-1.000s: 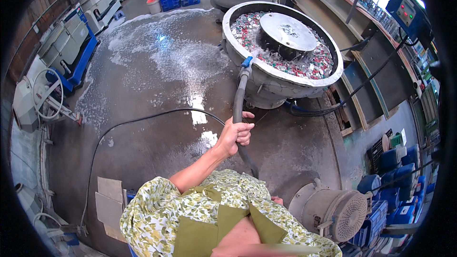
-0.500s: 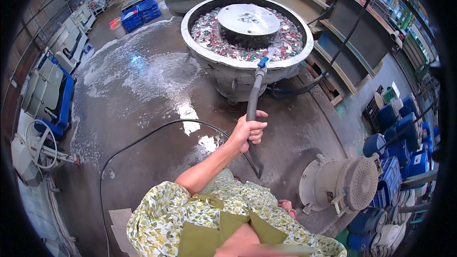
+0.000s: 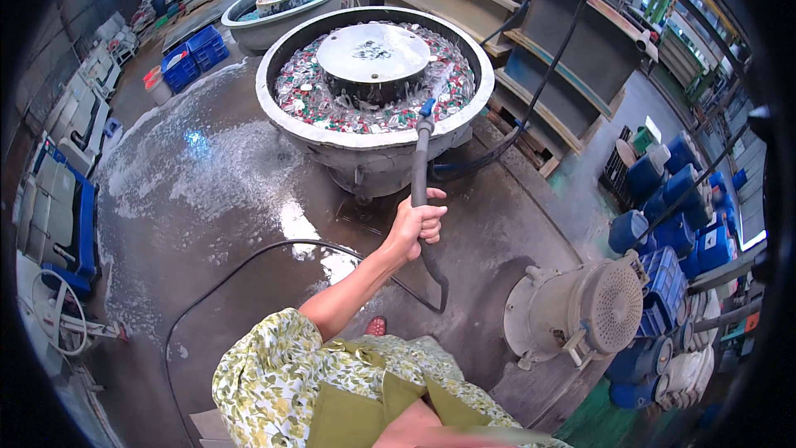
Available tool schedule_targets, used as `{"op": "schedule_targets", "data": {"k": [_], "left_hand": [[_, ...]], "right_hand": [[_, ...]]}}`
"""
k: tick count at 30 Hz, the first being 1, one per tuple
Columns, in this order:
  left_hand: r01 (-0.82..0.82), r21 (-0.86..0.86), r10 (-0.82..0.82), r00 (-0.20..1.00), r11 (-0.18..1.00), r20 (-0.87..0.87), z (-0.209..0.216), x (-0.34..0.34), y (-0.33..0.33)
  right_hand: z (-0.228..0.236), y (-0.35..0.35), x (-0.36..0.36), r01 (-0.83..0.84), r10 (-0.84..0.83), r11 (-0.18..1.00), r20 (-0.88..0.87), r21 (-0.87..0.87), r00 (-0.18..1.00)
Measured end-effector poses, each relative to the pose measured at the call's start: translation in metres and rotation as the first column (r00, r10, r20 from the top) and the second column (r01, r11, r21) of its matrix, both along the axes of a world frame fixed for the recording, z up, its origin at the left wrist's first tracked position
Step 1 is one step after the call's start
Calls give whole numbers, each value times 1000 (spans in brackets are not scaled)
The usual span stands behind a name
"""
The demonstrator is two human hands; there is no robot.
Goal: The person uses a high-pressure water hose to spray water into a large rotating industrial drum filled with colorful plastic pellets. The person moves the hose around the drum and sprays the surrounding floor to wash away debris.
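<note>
My left hand (image 3: 408, 231) is closed around a dark grey hose (image 3: 420, 162), its fingers wrapped at the front. A blue valve (image 3: 427, 107) sits at the hose's far end, over the near rim of a large round tub (image 3: 274, 108). From there whitish water sprays into the ring of small red, green, white and clear pieces (image 3: 300, 103). A round pale lid (image 3: 373, 51) covers the tub's middle column. Behind my hand the hose bends down and runs left across the wet floor. My right hand is out of view.
A second round tub (image 3: 240, 26) stands behind at the left, near blue crates (image 3: 206, 48). To the right are a metal drum machine (image 3: 572, 309) with a perforated top and several blue barrels (image 3: 648, 168). Foamy water (image 3: 207, 137) spreads over the floor at left.
The view has shifted, so the tub appears lower and further left. My left hand still grips the hose, and water still sprays. My right hand, earlier low at my side, has left the view.
</note>
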State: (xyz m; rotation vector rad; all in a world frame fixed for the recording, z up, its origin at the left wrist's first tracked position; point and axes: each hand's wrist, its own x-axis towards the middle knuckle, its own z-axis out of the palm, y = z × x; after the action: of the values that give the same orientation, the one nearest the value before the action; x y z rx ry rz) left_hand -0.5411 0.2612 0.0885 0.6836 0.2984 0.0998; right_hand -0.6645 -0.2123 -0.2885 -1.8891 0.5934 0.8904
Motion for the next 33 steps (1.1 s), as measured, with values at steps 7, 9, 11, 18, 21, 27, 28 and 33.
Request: {"op": "schedule_targets", "data": {"k": [7, 9, 11, 18, 21, 27, 28, 33], "left_hand": [[-4, 7, 5, 997, 1000, -78, -10, 0, -52], [-48, -5, 47, 994, 999, -102, -9, 3, -83], [-93, -17, 91, 988, 995, -122, -15, 6, -117], [-266, 21, 266, 953, 964, -143, -31, 39, -221], [-244, 53, 249, 959, 968, -137, -26, 64, -255], [-215, 104, 228, 964, 971, -138, -16, 110, -294], [-216, 118, 232, 962, 969, -143, -14, 115, -296], [-224, 167, 244, 963, 960, -114, -8, 141, -290]], "right_hand": [[11, -34, 66, 9, -9, 999, -18, 50, 1000], [10, -57, 86, 0, 0, 998, -9, 64, 1000], [7, -87, 113, -2, 1, 996, 15, 85, 1000], [23, -183, 211, 183, -164, 961, -107, 207, 981], [22, -236, 221, -29, 37, 989, -54, 147, 998], [7, -273, 224, -147, 148, 989, -82, 20, 986], [5, -273, 225, -151, 152, 988, -74, 15, 986], [-10, -264, 237, -203, 203, 979, -15, -18, 979]]}}
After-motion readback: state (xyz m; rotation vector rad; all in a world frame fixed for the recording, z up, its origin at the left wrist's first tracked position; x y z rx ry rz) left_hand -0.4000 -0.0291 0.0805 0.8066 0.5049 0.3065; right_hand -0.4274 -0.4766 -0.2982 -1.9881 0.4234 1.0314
